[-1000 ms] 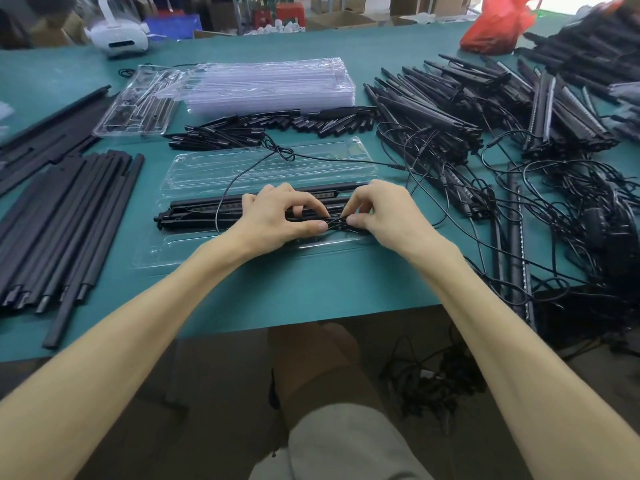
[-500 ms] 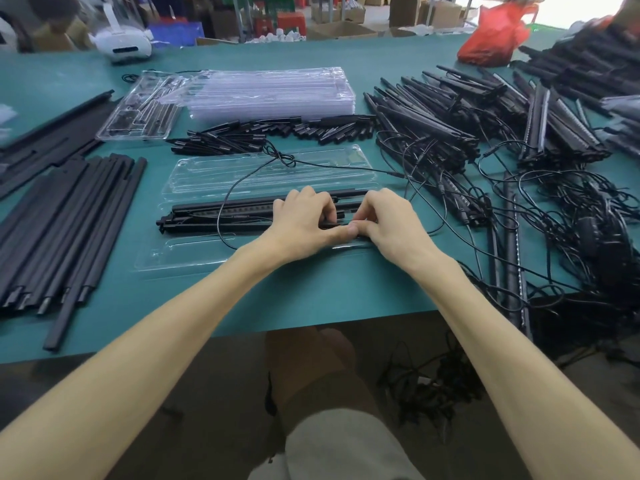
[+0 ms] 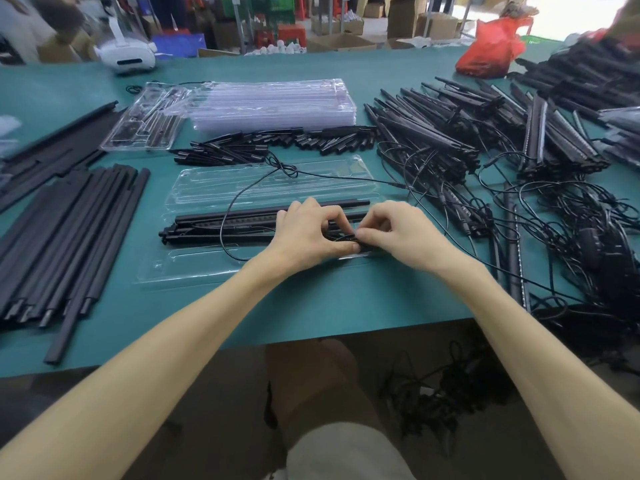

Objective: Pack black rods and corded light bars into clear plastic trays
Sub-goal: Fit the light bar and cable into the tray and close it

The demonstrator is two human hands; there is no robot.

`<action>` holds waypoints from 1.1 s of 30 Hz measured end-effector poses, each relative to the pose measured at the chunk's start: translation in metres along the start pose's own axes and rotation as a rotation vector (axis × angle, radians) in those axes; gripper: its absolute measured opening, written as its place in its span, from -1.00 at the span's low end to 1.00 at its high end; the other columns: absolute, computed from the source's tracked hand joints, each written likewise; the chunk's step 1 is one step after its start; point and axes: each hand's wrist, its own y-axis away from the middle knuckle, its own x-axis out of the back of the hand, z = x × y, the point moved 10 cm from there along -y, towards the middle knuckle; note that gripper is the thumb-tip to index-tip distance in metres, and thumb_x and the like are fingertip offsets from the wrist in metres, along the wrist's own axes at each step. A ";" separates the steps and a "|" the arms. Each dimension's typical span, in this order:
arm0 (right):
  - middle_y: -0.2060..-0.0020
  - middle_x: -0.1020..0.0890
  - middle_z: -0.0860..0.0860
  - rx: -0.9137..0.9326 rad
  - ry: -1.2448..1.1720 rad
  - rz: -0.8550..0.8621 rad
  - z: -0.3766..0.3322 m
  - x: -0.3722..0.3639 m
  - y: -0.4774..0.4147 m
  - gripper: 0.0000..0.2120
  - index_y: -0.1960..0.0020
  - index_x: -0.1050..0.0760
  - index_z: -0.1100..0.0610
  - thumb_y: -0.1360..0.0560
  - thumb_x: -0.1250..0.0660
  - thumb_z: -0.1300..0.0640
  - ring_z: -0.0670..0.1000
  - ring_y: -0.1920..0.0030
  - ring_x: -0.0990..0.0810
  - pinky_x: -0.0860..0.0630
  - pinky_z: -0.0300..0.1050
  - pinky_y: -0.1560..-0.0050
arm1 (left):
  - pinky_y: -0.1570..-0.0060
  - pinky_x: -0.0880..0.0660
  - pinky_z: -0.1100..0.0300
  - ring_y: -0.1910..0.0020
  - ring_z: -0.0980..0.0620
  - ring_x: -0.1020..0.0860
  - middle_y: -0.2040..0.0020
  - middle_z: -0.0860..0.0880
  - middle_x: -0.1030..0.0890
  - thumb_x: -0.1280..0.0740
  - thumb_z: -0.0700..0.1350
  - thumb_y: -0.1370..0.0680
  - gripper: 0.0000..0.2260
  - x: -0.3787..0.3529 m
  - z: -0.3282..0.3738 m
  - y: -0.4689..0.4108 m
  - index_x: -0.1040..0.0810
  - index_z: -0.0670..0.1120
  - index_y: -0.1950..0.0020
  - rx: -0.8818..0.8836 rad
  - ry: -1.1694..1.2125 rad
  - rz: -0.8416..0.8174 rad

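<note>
Head: left hand (image 3: 308, 233), right hand (image 3: 401, 233) pinch thin black cord (image 3: 347, 238) (coiled) over clear tray (image 3: 194, 271).

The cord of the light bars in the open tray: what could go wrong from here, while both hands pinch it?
1. The cord loops loose over the light bars and past the tray rim; untucked, it may be pinched when the tray closes.
2. Its far end lies near the tangled cords at the right; pulling could snag them.
3. The left hand and right hand pinch a small coil; it may spring open once released.
</note>
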 end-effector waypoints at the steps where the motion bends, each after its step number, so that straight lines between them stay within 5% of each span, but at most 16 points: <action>1: 0.20 -0.64 -0.07 -0.001 -0.027 0.013 0.000 0.004 -0.003 -0.93 0.09 -0.64 0.05 -0.54 -0.44 0.07 -0.15 0.21 -0.53 -0.39 -0.21 0.13 | -0.03 -0.17 0.09 -0.03 0.03 -0.33 0.14 0.12 -0.35 -0.49 0.30 -0.37 -0.76 0.000 0.000 0.000 -0.54 0.25 0.12 0.003 -0.007 0.002; 5: 0.20 -0.65 -0.03 0.007 -0.017 0.240 0.000 0.034 -0.023 -0.92 0.05 -0.69 0.10 -0.53 -0.44 0.10 -0.16 0.23 -0.52 -0.35 -0.29 0.13 | -0.04 -0.19 0.08 -0.02 0.03 -0.33 0.15 0.12 -0.35 -0.48 0.33 -0.36 -0.75 0.000 -0.001 -0.002 -0.58 0.24 0.11 0.006 -0.019 0.003; 8: -0.08 -0.59 0.12 -0.026 0.137 0.375 0.007 0.047 -0.042 -0.78 -0.19 -0.62 0.15 -0.56 -0.37 0.17 0.08 -0.11 -0.48 -0.36 -0.14 -0.18 | -0.04 -0.20 0.07 -0.01 0.04 -0.33 0.13 0.12 -0.36 -0.48 0.33 -0.36 -0.76 -0.002 0.000 -0.001 -0.56 0.25 0.13 0.004 -0.012 -0.001; 11: -0.28 -0.50 0.22 -0.126 0.405 0.312 0.021 0.036 -0.065 -0.65 -0.38 -0.46 0.21 -0.63 -0.27 0.13 0.24 -0.32 -0.32 -0.30 0.06 -0.30 | -0.04 -0.19 0.08 -0.03 0.03 -0.34 0.13 0.14 -0.35 -0.48 0.33 -0.36 -0.76 -0.002 0.000 -0.001 -0.54 0.27 0.15 -0.002 -0.010 -0.002; 18: -0.05 -0.62 0.14 -0.124 0.638 0.420 0.018 0.034 -0.065 -0.84 -0.08 -0.59 0.15 -0.64 -0.25 0.14 0.20 -0.16 -0.40 -0.24 0.10 -0.15 | -0.01 -0.17 0.07 -0.03 0.03 -0.35 0.14 0.16 -0.34 -0.47 0.34 -0.36 -0.74 0.000 -0.001 -0.001 -0.52 0.25 0.15 -0.019 -0.009 0.005; 23: 0.01 -0.65 0.11 0.001 0.331 0.507 -0.021 0.048 -0.050 -0.84 -0.07 -0.64 0.17 -0.62 -0.32 0.14 0.12 -0.08 -0.51 -0.42 0.01 -0.15 | 0.02 -0.16 0.08 -0.01 0.02 -0.35 0.14 0.14 -0.36 -0.47 0.35 -0.35 -0.72 -0.002 0.000 -0.002 -0.56 0.22 0.13 -0.034 -0.009 0.019; 27: 0.22 -0.69 -0.01 0.170 -0.359 0.195 -0.080 0.019 -0.048 -0.91 -0.03 -0.68 0.19 -0.54 -0.43 0.23 -0.24 0.32 -0.58 -0.51 -0.27 0.23 | 0.06 -0.18 0.05 -0.01 -0.02 -0.43 0.11 0.09 -0.47 -0.48 0.35 -0.32 -0.68 0.002 0.000 -0.003 -0.60 0.20 0.08 -0.053 -0.033 0.060; 29: 0.24 -0.70 0.02 0.297 -0.466 0.099 -0.120 0.003 -0.043 -0.90 -0.03 -0.67 0.26 -0.52 -0.45 0.28 -0.21 0.31 -0.61 -0.53 -0.29 0.24 | 0.01 -0.26 0.03 -0.10 -0.12 -0.51 -0.01 -0.03 -0.61 -0.49 0.30 -0.32 -0.56 0.002 0.003 -0.003 -0.61 0.10 -0.08 -0.089 -0.018 0.108; 31: 0.26 -0.69 0.01 0.380 -0.520 0.055 -0.154 -0.013 -0.040 -0.90 -0.01 -0.67 0.29 -0.50 -0.46 0.31 -0.17 0.29 -0.63 -0.56 -0.25 0.25 | -0.05 -0.40 -0.04 -0.07 -0.17 -0.54 0.00 -0.21 -0.61 -0.47 0.13 -0.35 -0.51 0.000 0.002 -0.002 -0.55 -0.17 -0.10 -0.117 0.240 0.103; 33: 0.30 -0.67 -0.03 0.422 -0.530 0.032 -0.182 -0.032 -0.044 -0.91 0.01 -0.67 0.28 -0.49 -0.47 0.30 -0.21 0.33 -0.59 -0.48 -0.35 0.28 | -0.02 -0.45 0.21 0.05 0.14 -0.54 0.20 -0.11 -0.55 -0.47 -0.07 -0.40 -0.70 -0.009 -0.001 -0.001 -0.54 -0.26 0.05 -0.131 0.343 0.027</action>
